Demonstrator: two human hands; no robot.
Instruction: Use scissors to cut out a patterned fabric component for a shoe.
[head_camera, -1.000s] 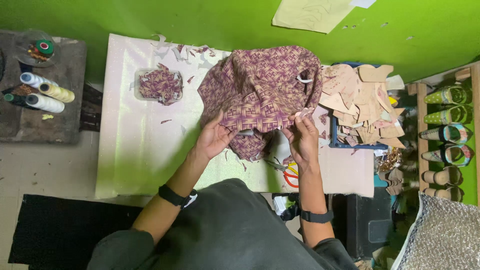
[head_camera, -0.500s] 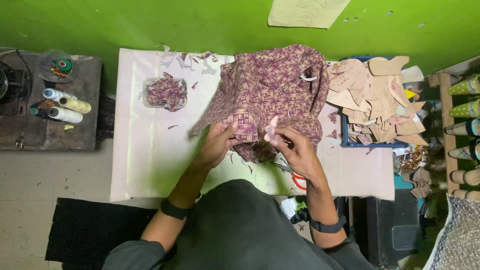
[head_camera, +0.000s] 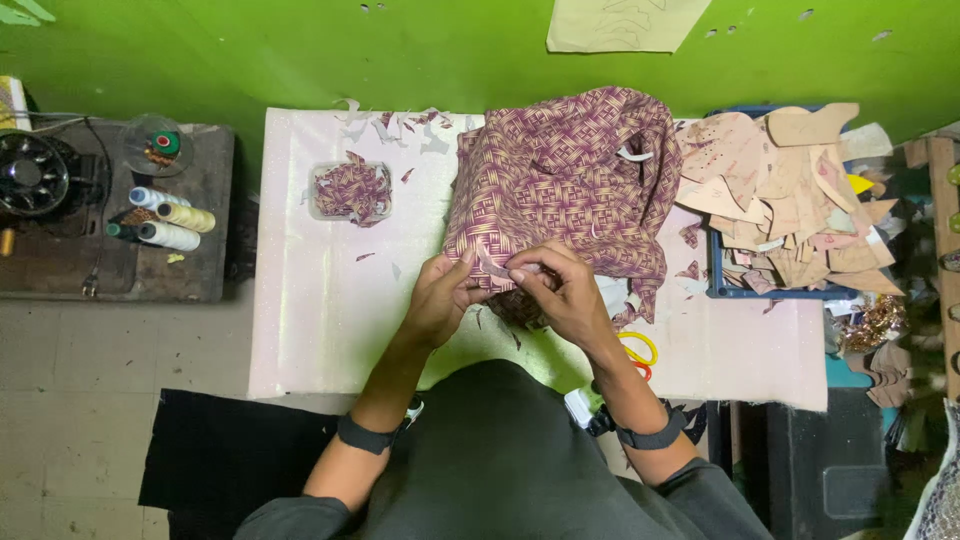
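A bunched piece of maroon and cream patterned fabric (head_camera: 570, 180) lies on the pale table (head_camera: 320, 310). My left hand (head_camera: 442, 295) and my right hand (head_camera: 560, 292) meet at its near edge. Both pinch the fabric's edge and a small pale strip (head_camera: 492, 266) between the fingertips. Each wrist wears a black band.
A clear tub of fabric scraps (head_camera: 352, 190) sits at the table's left. Yellow-handled scissors (head_camera: 636, 350) lie by my right forearm. A blue tray of tan cut pattern pieces (head_camera: 780, 200) is at the right. Thread spools (head_camera: 165, 222) rest on a dark side table at left.
Both hands drew together at the fabric's near edge. The fabric has been gathered into a tighter heap. The view shifted slightly.
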